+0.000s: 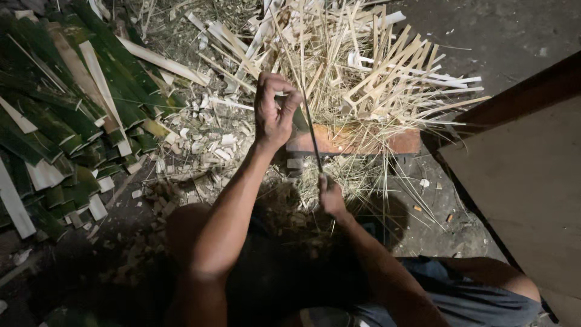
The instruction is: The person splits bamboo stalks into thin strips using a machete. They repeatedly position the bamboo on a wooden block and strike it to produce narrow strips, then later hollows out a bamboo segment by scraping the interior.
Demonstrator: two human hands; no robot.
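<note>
My left hand (pixel 273 108) is raised over the ground, its fingers pinched on the upper end of a thin dark bamboo strip (pixel 311 130). That strip runs down and slightly right to my right hand (pixel 331 195), which is closed around its lower end close to my body. A pale sliver sticks out of the left hand's fingers toward the right. Just behind the strip lies a reddish brick (pixel 357 142), half covered by shavings.
A heap of pale split bamboo strips and shavings (pixel 369 66) fills the ground ahead. Green bamboo slats (pixel 66 115) are stacked at the left. Small offcuts (pixel 200 145) litter the middle. A brown wooden board (pixel 526 175) stands at the right. My knees frame the bottom.
</note>
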